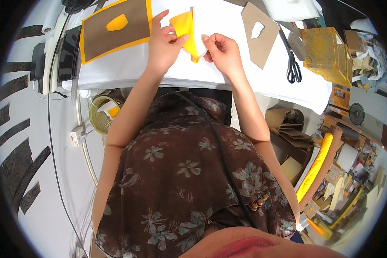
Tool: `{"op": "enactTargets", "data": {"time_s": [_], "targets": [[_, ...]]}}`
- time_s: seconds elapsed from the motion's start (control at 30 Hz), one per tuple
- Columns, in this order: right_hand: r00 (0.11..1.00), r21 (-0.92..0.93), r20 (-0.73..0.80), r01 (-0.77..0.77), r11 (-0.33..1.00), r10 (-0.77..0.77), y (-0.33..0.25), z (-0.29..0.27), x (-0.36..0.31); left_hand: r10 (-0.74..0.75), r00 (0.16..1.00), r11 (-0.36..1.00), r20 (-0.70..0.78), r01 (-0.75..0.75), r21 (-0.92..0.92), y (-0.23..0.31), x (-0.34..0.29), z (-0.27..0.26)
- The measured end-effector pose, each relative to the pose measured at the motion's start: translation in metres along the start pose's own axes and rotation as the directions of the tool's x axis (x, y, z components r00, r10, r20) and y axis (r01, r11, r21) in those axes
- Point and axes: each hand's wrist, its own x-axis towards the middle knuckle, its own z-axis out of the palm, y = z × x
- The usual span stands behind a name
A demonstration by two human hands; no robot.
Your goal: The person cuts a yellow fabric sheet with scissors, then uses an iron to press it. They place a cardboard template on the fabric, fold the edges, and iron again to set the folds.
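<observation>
Above the white table, my left hand (pixel 164 48) holds a thin yellow piece (pixel 184 26), perhaps cloth, between thumb and fingers; its lower end narrows to a point. My right hand (pixel 222 52) has thumb and forefinger pinched on the edge of a white layer (pixel 198 32) beside the yellow one. It looks like a backing, but whether the two are still joined is hard to see. Left of my hands lies a brown board (pixel 135 38) with a yellow border and an irregular yellow patch (pixel 117 23) in it.
Right of my hands lie a brown board (pixel 262 47) with a cut-out hole and black-handled scissors (pixel 293 71). A gold patterned box (pixel 324 51) stands at the table's right end. Below are a basket (pixel 100 122) on the left and a yellow roll (pixel 316 165) on the right.
</observation>
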Motion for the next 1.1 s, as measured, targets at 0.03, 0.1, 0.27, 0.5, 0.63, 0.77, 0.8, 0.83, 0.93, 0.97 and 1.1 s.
{"op": "enactTargets", "data": {"time_s": [0.03,0.1,0.27,0.5,0.63,0.77,0.8,0.83,0.93,0.97,1.1], "targets": [[1.0,0.006,0.005,-0.027,1.0,0.027,0.002,-0.001,0.001,0.017,1.0,0.996,0.013,-0.018,0.088,0.002,0.0,-0.006],[0.997,0.007,-0.014,-0.072,0.997,0.072,0.007,-0.008,0.001,0.049,0.998,0.993,0.045,-0.053,0.104,0.001,0.002,-0.014],[0.98,-0.04,-0.089,-0.18,0.983,0.176,0.016,-0.042,-0.001,0.113,0.989,0.978,0.093,-0.127,0.163,-0.008,0.006,-0.025],[0.987,-0.08,-0.052,-0.153,0.985,0.149,0.015,-0.052,0.0,0.367,0.924,0.756,0.106,-0.363,0.544,-0.021,0.006,-0.036],[0.994,-0.105,-0.033,-0.105,0.989,0.102,0.012,-0.052,0.008,0.604,0.789,0.461,0.115,-0.463,0.757,0.018,-0.007,-0.025],[0.998,-0.144,0.031,-0.046,0.988,0.051,0.01,-0.056,0.019,0.428,0.806,0.482,0.409,-0.586,0.651,0.006,0.003,-0.032],[0.998,-0.122,0.04,-0.05,0.991,0.056,0.012,-0.058,0.021,0.37,0.822,0.489,0.434,-0.569,0.661,0.0,0.004,-0.037],[0.997,-0.098,0.043,-0.056,0.994,0.06,0.016,-0.063,0.022,0.311,0.831,0.494,0.461,-0.556,0.669,-0.001,0.006,-0.041],[0.99,-0.164,0.035,-0.132,0.978,0.139,0.026,-0.09,0.029,0.291,0.826,0.523,0.483,-0.56,0.642,0.0,0.006,-0.046],[0.984,-0.208,0.027,-0.167,0.964,0.176,0.029,-0.104,0.029,0.272,0.825,0.527,0.496,-0.559,0.64,0.003,0.006,-0.047],[0.978,-0.407,-0.103,-0.207,0.89,0.18,0.034,-0.156,0.029,0.201,0.809,0.526,0.552,-0.565,0.636,0.014,0.006,-0.052]]}}
